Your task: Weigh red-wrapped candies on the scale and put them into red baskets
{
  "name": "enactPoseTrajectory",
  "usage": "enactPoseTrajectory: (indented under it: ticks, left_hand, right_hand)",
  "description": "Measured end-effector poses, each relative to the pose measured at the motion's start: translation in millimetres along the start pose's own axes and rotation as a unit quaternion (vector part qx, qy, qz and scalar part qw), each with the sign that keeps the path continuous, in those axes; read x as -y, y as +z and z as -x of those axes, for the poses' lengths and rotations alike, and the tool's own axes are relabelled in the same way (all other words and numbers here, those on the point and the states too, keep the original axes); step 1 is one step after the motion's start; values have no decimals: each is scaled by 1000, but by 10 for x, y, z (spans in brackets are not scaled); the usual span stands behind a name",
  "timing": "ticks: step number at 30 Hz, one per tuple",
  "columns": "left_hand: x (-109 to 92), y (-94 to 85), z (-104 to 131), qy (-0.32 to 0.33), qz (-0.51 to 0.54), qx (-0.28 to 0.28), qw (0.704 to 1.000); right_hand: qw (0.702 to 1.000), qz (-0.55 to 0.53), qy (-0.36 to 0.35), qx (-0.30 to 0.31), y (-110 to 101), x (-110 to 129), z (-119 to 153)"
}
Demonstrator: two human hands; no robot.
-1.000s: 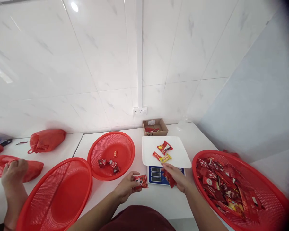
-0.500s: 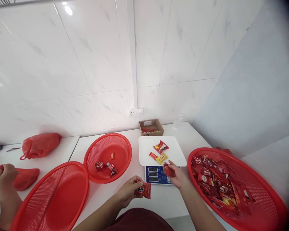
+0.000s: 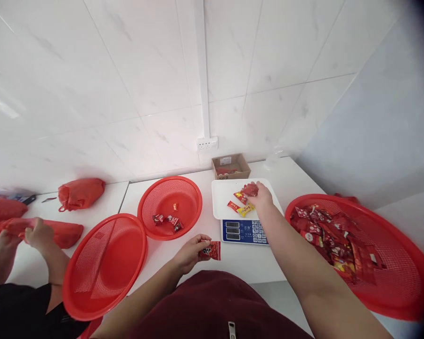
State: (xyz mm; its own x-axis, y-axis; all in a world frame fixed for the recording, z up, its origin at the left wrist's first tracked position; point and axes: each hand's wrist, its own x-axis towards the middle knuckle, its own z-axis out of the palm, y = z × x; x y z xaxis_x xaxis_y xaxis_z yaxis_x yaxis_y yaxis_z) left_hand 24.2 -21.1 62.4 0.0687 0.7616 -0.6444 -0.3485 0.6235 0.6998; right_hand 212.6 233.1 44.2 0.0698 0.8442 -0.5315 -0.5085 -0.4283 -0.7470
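My left hand (image 3: pixel 191 252) is closed around one end of a red snack packet (image 3: pixel 214 250) with white lettering, in front of the scale. Over the white tray (image 3: pixel 221 195) of the weighing scale, my right hand (image 3: pixel 263 195) pinches a small red packet (image 3: pixel 250 189). Whether that packet touches the tray I cannot tell. Just below it on the tray lie a red-and-yellow packet (image 3: pixel 240 197), a small red one (image 3: pixel 233 205) and a yellow one (image 3: pixel 246 210). The scale's blue keypad panel (image 3: pixel 245 235) faces me.
A red basket (image 3: pixel 406 292) heaped with red packets stands at right. On the left are a red basket (image 3: pixel 194 207) with several small packets and another red basket (image 3: pixel 123 263). A cardboard box (image 3: pixel 236 176) sits behind the scale. A co-worker's hands (image 3: pixel 38 233) handle red bags at far left.
My right hand has moved forward with its red packet from the tray's front edge to over the tray. My left hand still grips its packet. The view has shifted; the co-worker's second hand now shows.
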Motion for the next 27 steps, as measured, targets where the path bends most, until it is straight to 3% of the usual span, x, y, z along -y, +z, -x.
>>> enactPoseTrajectory:
  ticks: [4,9,18,23,27]
  left_hand:
    - [20,-52,47,-7,8,-1,1000]
    - [20,-99,48,2,11,-5,1000]
    - [68,-115,-29,-10,11,5,1000]
    - [51,-81,-15,-11,12,8,1000]
    - [38,-92,-6,-11,5,3,1000]
  right_hand:
    - [998,-10,62,10,28,-6,26]
    - [992,2,102,69,-10,-78,193]
    - [979,67,107,158,-218,-43,296]
    - [982,140,84,93,-421,-19,338]
    - [989,130,38,56,-877,70,352]
